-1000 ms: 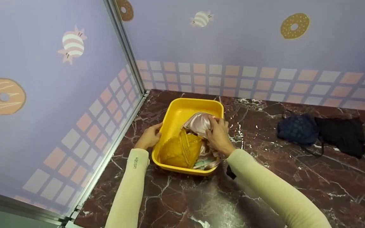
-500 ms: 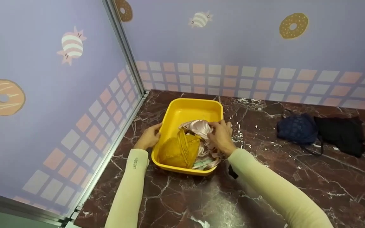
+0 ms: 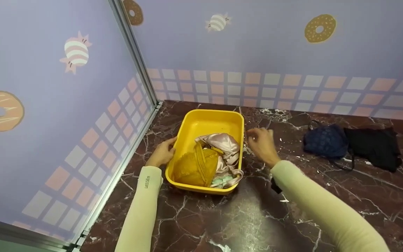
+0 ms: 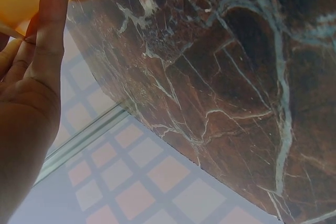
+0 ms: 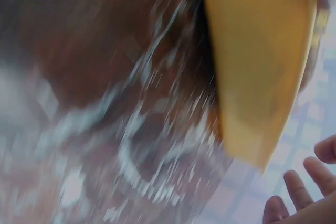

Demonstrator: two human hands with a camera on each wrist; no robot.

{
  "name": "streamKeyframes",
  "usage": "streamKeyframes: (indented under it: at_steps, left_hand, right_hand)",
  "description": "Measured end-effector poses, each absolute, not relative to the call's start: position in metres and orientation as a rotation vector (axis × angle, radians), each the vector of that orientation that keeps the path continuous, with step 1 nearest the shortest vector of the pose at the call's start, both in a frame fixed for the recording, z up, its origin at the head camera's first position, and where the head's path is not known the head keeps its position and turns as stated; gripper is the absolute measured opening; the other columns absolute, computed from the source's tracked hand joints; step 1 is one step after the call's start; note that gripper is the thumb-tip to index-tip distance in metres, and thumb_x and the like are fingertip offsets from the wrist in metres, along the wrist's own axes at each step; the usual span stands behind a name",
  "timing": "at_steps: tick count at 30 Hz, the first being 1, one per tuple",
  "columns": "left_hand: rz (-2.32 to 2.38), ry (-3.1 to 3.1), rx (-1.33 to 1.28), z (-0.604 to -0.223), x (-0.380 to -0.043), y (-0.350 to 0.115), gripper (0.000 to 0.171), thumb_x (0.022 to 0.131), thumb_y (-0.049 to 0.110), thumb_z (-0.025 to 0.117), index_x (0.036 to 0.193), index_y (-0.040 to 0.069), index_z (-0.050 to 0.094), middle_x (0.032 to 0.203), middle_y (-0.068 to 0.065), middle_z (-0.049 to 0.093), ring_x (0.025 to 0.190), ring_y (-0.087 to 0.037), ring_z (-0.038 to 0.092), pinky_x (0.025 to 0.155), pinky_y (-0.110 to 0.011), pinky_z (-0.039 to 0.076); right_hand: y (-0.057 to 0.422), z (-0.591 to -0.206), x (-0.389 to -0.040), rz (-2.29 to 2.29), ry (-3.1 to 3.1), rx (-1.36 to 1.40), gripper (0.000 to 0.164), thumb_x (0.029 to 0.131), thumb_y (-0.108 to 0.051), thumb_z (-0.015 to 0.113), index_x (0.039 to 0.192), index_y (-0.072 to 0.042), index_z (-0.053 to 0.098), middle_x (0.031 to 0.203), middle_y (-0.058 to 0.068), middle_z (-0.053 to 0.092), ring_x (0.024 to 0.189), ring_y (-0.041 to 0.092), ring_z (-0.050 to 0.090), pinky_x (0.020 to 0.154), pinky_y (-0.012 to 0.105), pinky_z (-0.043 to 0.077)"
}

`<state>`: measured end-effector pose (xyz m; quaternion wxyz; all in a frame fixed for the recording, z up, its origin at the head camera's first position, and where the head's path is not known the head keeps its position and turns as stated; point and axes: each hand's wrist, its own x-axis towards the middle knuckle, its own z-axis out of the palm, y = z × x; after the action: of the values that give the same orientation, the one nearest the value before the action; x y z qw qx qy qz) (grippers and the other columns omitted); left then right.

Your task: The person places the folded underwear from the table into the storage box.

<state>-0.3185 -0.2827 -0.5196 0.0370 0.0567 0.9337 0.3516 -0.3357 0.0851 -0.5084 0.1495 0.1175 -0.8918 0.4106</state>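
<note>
A yellow plastic bin (image 3: pixel 206 112) stands on the marble-patterned surface. My left hand (image 3: pixel 163 153) holds its left rim; in the left wrist view, that hand's fingers (image 4: pixel 51 17) lie against the yellow wall. Inside, a mustard lace bra (image 3: pixel 191 168) lies at the near left. A pale pink satin bra (image 3: pixel 220 141) lies to its right, one strap hanging over the right rim. A mint-green fabric piece (image 3: pixel 221 181) shows at the near right corner. My right hand (image 3: pixel 262 145) hovers just right of the bin, fingers loosely bent and holding nothing.
Farther right on the marble surface (image 3: pixel 201 224) lie a navy lace bra (image 3: pixel 325 141) and a black garment (image 3: pixel 373 145), side by side. Patterned walls (image 3: pixel 275 45) rise behind and on the left, with a metal strip (image 3: pixel 117 175) along the left edge.
My right hand has lowered the pink satin bra into the bin, let go of it and moved right, out past the rim. My left hand stays at the left rim.
</note>
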Motion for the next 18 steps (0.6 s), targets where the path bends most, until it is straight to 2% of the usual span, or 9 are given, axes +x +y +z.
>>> streamKeyframes:
  at_steps: [5, 9, 13, 18]
  left_hand:
    - [1.088, 2.873, 0.192, -0.521, -0.32, -0.282, 0.049, 0.095, 0.002, 0.05, 0.144, 0.002, 0.039, 0.118, -0.02, 0.058, 0.101, -0.029, 0.056, 0.088, -0.041, 0.044]
    - [1.087, 2.868, 0.189, -0.521, -0.32, -0.283, 0.05, 0.096, 0.002, 0.05, 0.144, 0.003, 0.039, 0.12, -0.02, 0.058, 0.103, -0.03, 0.056, 0.088, -0.042, 0.044]
    - [1.058, 2.879, 0.198, -0.52, -0.32, -0.283, 0.05, 0.096, 0.003, 0.05, 0.144, 0.003, 0.039, 0.121, -0.02, 0.057, 0.102, -0.03, 0.056, 0.087, -0.043, 0.043]
    - [1.035, 2.882, 0.204, -0.519, -0.322, -0.284, 0.05, 0.096, 0.003, 0.05, 0.144, 0.003, 0.039, 0.121, -0.021, 0.057, 0.1, -0.03, 0.056, 0.085, -0.043, 0.043]
  right_hand:
    - [0.133, -0.502, -0.349, 1.136, -2.563, 0.239, 0.028, 0.084, -0.002, 0.058, 0.111, 0.005, 0.065, 0.108, 0.024, 0.056, 0.1, 0.038, 0.041, 0.087, 0.048, 0.034]
    - [0.174, -0.499, -0.356, 1.036, -2.539, 0.171, 0.027, 0.084, -0.002, 0.058, 0.109, 0.007, 0.065, 0.107, 0.03, 0.056, 0.099, 0.044, 0.041, 0.087, 0.051, 0.031]
    - [0.216, -0.499, -0.355, 0.977, -2.569, 0.124, 0.027, 0.085, -0.004, 0.058, 0.109, 0.008, 0.063, 0.102, 0.03, 0.058, 0.096, 0.046, 0.042, 0.086, 0.051, 0.03]
    - [0.268, -0.503, -0.346, 0.965, -2.61, 0.025, 0.033, 0.087, -0.007, 0.058, 0.114, 0.01, 0.059, 0.107, 0.034, 0.055, 0.103, 0.053, 0.041, 0.092, 0.056, 0.027]
